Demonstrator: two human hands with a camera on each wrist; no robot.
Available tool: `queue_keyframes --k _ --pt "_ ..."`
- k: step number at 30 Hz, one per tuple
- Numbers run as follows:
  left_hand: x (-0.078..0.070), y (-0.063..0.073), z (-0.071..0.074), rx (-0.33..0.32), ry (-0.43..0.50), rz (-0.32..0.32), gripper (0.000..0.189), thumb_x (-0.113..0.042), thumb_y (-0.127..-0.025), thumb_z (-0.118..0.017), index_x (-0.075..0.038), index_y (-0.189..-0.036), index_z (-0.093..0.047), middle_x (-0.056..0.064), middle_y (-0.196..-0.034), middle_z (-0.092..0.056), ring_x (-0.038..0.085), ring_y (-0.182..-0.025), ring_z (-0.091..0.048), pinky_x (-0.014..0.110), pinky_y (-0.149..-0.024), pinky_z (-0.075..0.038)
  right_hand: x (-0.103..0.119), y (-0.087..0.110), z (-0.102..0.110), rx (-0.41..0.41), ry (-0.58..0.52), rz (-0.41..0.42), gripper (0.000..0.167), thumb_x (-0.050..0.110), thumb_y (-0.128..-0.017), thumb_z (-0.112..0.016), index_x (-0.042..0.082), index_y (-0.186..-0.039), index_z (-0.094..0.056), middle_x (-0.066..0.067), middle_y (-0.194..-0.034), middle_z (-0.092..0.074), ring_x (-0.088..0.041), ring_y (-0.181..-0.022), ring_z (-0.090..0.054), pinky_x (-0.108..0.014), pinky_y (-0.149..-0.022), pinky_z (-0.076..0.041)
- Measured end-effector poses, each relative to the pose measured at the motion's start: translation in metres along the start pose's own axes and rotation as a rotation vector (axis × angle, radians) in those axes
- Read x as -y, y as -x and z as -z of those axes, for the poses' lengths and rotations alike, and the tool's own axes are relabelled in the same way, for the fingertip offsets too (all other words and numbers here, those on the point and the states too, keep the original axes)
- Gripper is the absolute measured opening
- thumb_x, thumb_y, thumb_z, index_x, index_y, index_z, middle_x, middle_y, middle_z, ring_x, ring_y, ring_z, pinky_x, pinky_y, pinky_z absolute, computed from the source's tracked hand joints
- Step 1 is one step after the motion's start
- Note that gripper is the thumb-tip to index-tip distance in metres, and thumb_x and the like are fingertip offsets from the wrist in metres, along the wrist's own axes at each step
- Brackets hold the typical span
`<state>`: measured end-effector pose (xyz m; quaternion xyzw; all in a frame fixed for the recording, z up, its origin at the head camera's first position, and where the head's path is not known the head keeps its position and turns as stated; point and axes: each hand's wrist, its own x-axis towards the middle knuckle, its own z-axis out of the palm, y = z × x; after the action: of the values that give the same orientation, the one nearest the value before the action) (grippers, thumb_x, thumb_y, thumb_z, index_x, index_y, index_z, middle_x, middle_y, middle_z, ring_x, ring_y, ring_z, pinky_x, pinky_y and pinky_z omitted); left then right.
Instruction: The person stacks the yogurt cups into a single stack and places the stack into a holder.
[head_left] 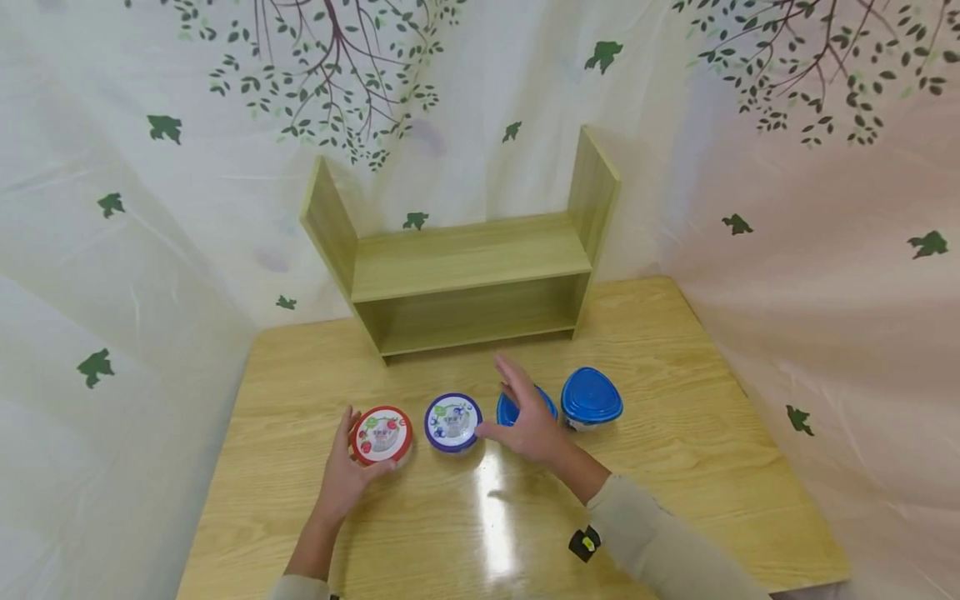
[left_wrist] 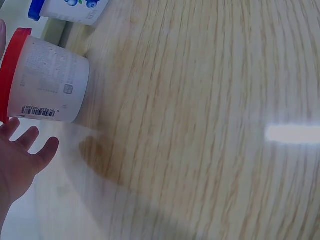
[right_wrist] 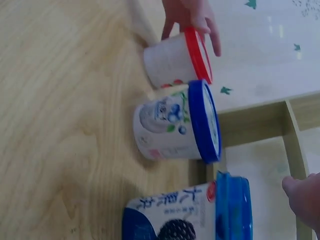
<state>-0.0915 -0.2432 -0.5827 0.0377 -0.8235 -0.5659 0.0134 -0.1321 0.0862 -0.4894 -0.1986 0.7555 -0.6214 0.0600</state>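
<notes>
A white tub with a red lid (head_left: pixel 382 435) stands at the left of the row. My left hand (head_left: pixel 349 477) reaches round its left and near sides, fingers spread and not closed on it; in the left wrist view the fingers (left_wrist: pixel 46 152) show a gap to the tub wall. To its right is a round tub with a dark blue lid (head_left: pixel 453 422) and blueberries on its label. My right hand (head_left: pixel 531 423) hovers with thumb and fingers apart over a bright blue-lidded tub (head_left: pixel 507 410), partly hiding it. That tub's label has a blackberry (right_wrist: pixel 176 230).
A second bright blue-lidded tub (head_left: pixel 592 396) stands at the right end of the row. Behind the tubs, a two-level wooden shelf (head_left: pixel 472 258) stands at the back of the wooden table (head_left: pixel 675 467). A small black item (head_left: pixel 584 543) shows by the right sleeve. Leaf-printed curtains surround the table.
</notes>
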Motion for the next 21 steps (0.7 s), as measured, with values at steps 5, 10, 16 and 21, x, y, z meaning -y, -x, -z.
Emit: queue_keyframes --k 5,10,16,21 --pt "0.005 0.0 -0.004 -0.009 0.015 0.028 0.126 -0.011 -0.069 -0.094 -0.009 -0.162 -0.009 0.022 -0.16 -0.027 0.037 -0.143 -0.032 0.054 -0.115 -0.028 -0.005 0.002 -0.02 0.021 0.089 -0.061 0.104 0.025 -0.083 -0.086 0.016 -0.162 -0.02 -0.006 -0.167 -0.016 -0.034 -0.148 -0.026 -0.054 -0.116 -0.029" --pt "0.009 0.0 -0.007 -0.014 0.011 0.037 0.123 -0.011 -0.071 -0.093 -0.009 -0.162 -0.01 0.027 -0.159 -0.028 0.04 -0.145 -0.029 0.054 -0.119 -0.019 -0.01 0.003 -0.037 0.025 0.158 -0.065 0.105 0.027 -0.08 -0.088 0.014 -0.161 -0.023 -0.006 -0.167 -0.017 -0.033 -0.15 -0.02 -0.06 -0.116 -0.024" --pt "0.011 0.001 -0.01 -0.01 0.003 0.041 0.12 -0.013 -0.072 -0.093 -0.008 -0.161 -0.014 0.026 -0.158 -0.03 0.041 -0.145 -0.029 0.056 -0.118 -0.02 -0.019 0.002 -0.049 0.032 0.193 -0.048 0.105 0.029 -0.079 -0.088 0.01 -0.16 -0.025 -0.01 -0.166 -0.018 -0.035 -0.151 -0.018 -0.061 -0.116 -0.023" --pt "0.013 0.001 -0.014 -0.044 0.012 0.033 0.117 -0.012 -0.07 -0.093 -0.006 -0.16 -0.018 0.025 -0.156 -0.034 0.039 -0.143 -0.033 0.055 -0.117 -0.024 -0.03 -0.002 -0.055 0.039 0.21 -0.064 0.105 0.035 -0.078 -0.088 0.013 -0.16 -0.026 -0.011 -0.166 -0.018 -0.035 -0.15 -0.02 -0.059 -0.115 -0.027"
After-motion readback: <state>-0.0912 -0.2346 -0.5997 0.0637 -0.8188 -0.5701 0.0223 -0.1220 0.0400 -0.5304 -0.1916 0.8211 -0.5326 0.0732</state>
